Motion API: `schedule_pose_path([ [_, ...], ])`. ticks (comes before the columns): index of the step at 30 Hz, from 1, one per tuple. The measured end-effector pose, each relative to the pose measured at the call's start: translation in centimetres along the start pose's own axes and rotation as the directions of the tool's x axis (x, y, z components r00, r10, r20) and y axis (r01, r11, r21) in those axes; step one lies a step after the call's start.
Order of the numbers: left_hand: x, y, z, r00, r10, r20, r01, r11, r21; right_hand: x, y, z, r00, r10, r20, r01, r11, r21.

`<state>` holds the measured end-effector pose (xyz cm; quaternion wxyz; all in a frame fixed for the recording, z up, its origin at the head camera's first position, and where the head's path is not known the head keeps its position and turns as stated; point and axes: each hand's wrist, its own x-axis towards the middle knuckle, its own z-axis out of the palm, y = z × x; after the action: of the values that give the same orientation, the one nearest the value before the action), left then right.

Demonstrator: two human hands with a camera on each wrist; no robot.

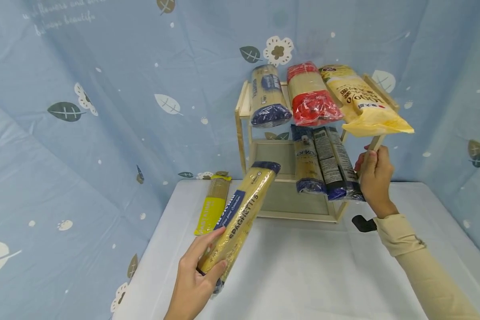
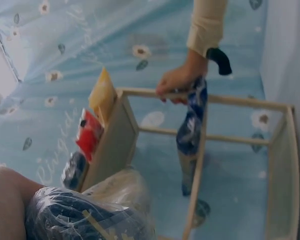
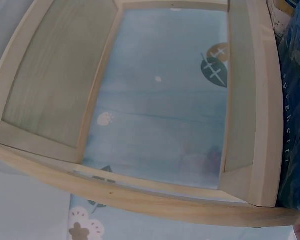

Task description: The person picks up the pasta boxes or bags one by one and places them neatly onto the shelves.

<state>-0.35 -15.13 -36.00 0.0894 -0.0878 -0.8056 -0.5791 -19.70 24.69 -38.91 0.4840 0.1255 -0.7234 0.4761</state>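
My left hand [image 1: 194, 273] holds a yellow and blue pack of spaghetti [image 1: 246, 213] by its lower end, tilted over the table in front of the shelf. The pack's crinkled wrap [image 2: 89, 215] looms large in the left wrist view. My right hand [image 1: 378, 175] grips the right front post of a wooden shelf rack [image 1: 304, 217]. On the middle tier, beside that hand, lie a blue-ended pasta pack [image 1: 307, 162] and dark labelled packs [image 1: 329, 160]. In the right wrist view only a sliver of the right hand shows, at the lower right corner.
The top tier bears a blue-ended spaghetti pack [image 1: 269, 93], a red pasta pack [image 1: 310, 95] and a yellow bag [image 1: 362, 98]. Left of the rack, a yellow-labelled pasta pack [image 1: 212, 206] lies on the white table [image 1: 304, 271]. A patterned blue cloth [image 1: 116, 89] hangs behind.
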Motion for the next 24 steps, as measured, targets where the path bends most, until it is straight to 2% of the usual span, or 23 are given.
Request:
schedule_pose_path([
  [9, 2.4, 0.3, 2.2, 0.997, 0.072, 0.034, -0.071, 0.997, -0.033, 0.0, 0.2, -0.1, 1.000, -0.016, -0.008, 0.016, 1.000, 0.014],
  [15, 4.5, 0.1, 3.3, 0.994, 0.106, 0.009, -0.105, 0.994, -0.039, 0.1, 0.3, -0.2, 1.000, -0.021, -0.010, 0.022, 1.000, 0.009],
  [24, 8.1, 0.1, 5.0, 0.993, 0.106, -0.047, -0.107, 0.994, -0.022, 0.0, -0.2, -0.1, 1.000, -0.007, -0.006, 0.007, 1.000, -0.011],
])
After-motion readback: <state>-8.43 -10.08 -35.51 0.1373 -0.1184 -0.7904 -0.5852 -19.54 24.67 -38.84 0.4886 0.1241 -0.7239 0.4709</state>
